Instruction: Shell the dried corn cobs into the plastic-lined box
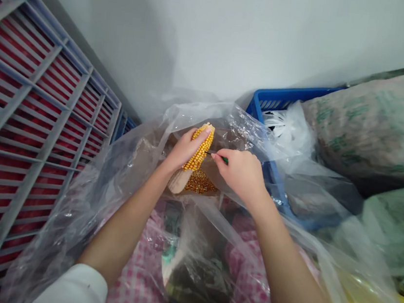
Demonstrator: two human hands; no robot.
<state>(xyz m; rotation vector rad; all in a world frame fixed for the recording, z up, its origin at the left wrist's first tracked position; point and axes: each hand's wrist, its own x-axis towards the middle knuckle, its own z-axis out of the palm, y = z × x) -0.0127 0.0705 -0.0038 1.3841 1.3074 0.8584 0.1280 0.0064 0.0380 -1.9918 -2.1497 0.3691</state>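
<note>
My left hand (pixel 184 148) is wrapped around an ear of corn (pixel 198 152), which is tilted with its top away from me. Yellow kernels cover most of it, and its lower end is a bare pale cob (pixel 179 180). In my right hand (pixel 240 172) is a small screwdriver-like tool (pixel 225 160) with a green handle and a thin dark shaft. The shaft's tip touches the kernels on the ear's right side. Below the ear, loose corn kernels (pixel 200 183) lie in a large clear plastic bag (pixel 177 114); my fingers hide part of the tool's handle.
A grey-blue slatted crate (pixel 44 117) with red contents stands close on the left. To the right are a blue basket (pixel 297 92), a white plastic bag (pixel 295 131) and a large stuffed sack (pixel 378 124). A pale wall (pixel 216 35) rises behind.
</note>
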